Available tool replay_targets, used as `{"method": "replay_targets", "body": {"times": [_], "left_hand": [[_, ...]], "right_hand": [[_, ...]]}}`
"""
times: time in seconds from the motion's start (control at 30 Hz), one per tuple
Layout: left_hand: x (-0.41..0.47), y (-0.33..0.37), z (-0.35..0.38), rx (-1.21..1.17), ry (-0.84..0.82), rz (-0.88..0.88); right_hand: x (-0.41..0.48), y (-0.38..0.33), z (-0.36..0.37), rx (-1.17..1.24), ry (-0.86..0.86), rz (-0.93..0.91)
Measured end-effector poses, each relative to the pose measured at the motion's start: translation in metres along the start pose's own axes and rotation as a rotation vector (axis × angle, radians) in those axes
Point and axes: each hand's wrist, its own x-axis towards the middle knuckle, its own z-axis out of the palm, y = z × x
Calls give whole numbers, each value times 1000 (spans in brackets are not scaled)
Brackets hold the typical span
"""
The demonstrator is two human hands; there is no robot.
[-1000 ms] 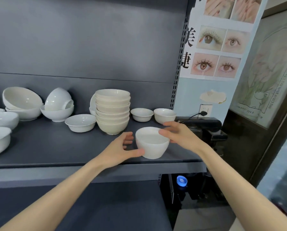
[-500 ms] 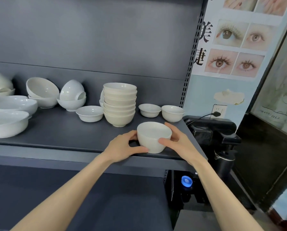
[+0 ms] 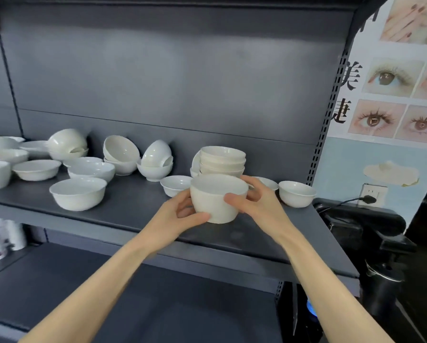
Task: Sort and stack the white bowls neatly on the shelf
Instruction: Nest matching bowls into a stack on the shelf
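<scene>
**Head cam: both grips on one deep white bowl, right in front of the stack**

So the deep white ceramic bowl [image 3: 216,201] is upright, mouth up, held between two bare hands over the front part of the dark grey metal shelf [image 3: 133,211]. The left grip [image 3: 180,216] is wrapped round its left side, thumb across the lower front wall. The right grip [image 3: 259,206] has the right side, thumb on the front wall and fingers curled round the back. Both are grasping the bowl. It looks to be just clear of the shelf, though I can't see its foot well enough to say for sure.

Directly behind it is the stack of cream-white nested bowls [image 3: 222,162], and the held bowl covers the bottom of that stack from this angle. A small white bowl [image 3: 176,184] sits just left of the held one. A shallow little white dish [image 3: 267,183] peeks out behind the right fingers, and a small round white bowl [image 3: 297,194] stands alone near the shelf's right end.

Further left it's messier:
- A wide white bowl [image 3: 78,193] sits near the front edge.
- A footed white bowl [image 3: 154,170] has a tilted white bowl [image 3: 155,154] resting in it.
- More white bowls and plates are loose toward the left edge.

Off to the right there's a poster of eye close-ups [image 3: 390,95] and a black appliance [image 3: 366,226] beside the shelf.
</scene>
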Motion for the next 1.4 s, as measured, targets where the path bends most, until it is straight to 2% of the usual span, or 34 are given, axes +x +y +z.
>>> {"method": "replay_targets", "body": {"times": [0.33,0.7,0.97,1.23,1.4], "left_hand": [[-73,22,-169,66,220,4],[-141,13,-360,150,283,30],[-123,-8,-459,208,316,39],[-86,-52,-534,167,416,59],[-65,-79,-573,160,429,32]], "right_hand": [[48,-61,174,71,-191,-44],[79,-93,370,105,-252,-58],[134,-104,451,103,-249,-67],[208,-81,517,53,-214,-118],[246,-62,551,46,-184,-83]]}}
